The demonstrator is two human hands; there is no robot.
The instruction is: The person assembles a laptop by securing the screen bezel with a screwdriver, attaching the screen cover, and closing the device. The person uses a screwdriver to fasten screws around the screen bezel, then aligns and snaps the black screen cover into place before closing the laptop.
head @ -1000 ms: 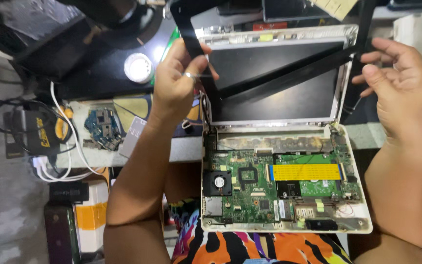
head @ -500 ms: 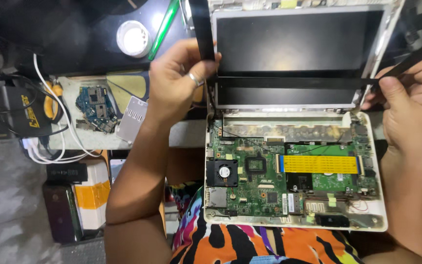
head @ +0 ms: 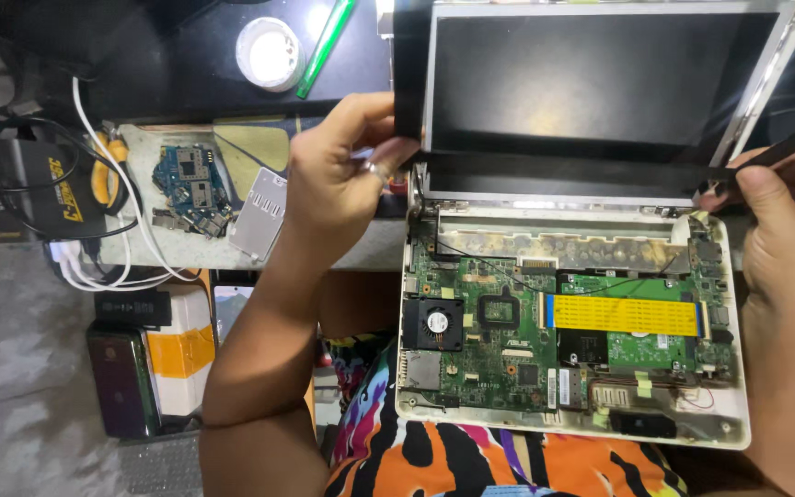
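Pinching the black screen bezel (head: 563,175) at its two lower corners, both hands grasp it: the left hand (head: 338,170) at the left strip, the right hand (head: 789,212) at the right end. The bezel spans between them, across the dark laptop screen (head: 591,83). Below the hands lies the opened laptop base (head: 572,322), its green motherboard (head: 499,340) and yellow ribbon cable (head: 626,315) bare.

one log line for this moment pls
left hand: grips black bezel at left side | right hand: pinches bezel's right end | laptop: open, motherboard exposed
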